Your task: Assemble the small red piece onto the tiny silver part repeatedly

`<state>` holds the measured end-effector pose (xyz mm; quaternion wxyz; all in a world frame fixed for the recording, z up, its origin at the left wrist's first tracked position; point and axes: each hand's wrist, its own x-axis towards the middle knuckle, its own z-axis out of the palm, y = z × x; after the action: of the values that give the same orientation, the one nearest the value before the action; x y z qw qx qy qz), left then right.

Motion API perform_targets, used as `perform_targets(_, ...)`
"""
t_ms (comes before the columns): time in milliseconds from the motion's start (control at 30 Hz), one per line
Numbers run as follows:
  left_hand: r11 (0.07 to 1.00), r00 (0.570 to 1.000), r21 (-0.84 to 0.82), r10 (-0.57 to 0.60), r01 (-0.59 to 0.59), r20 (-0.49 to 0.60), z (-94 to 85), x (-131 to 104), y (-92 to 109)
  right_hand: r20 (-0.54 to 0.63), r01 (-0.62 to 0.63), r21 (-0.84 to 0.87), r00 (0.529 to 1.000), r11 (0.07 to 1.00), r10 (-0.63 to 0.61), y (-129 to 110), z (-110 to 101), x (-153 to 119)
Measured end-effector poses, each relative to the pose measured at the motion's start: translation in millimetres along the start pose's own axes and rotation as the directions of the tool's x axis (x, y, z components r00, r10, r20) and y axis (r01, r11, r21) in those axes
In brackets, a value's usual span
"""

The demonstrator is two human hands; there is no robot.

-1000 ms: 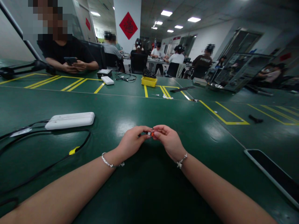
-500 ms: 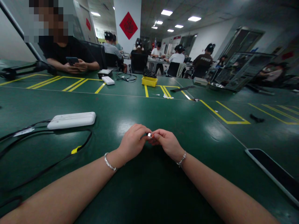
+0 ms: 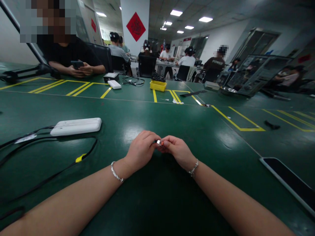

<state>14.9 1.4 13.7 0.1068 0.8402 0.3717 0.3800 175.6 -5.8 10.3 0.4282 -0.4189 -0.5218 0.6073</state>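
Between my fingertips, above the middle of the green table (image 3: 157, 209), is a small silver-and-orange piece (image 3: 159, 142), too small to name. My left hand (image 3: 143, 149) is closed and pinches its dark left end. The fingers of my right hand (image 3: 179, 150) are closed on its orange right end. Both hands nearly meet around it, and the fingers hide part of it. A silver bracelet circles each wrist.
A white power bank (image 3: 76, 127) with black cables lies at left. A phone (image 3: 287, 182) rests at right. Farther back are a yellow basket (image 3: 157, 86), a white box (image 3: 114, 84) and a metal frame (image 3: 256, 75). A person (image 3: 71, 54) sits across, holding a phone.
Both hands hold the small piece in almost the same pose. The whole view has shifted very slightly.
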Motion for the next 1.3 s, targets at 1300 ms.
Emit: perform_targets(1300, 0.986, 0.962, 0.104, -0.15, 0.129, 0.229, 16.7, -4, -21, -0.761, -0.625, -0.639, 0.597, 0.448, -0.251, -12, -187, -9)
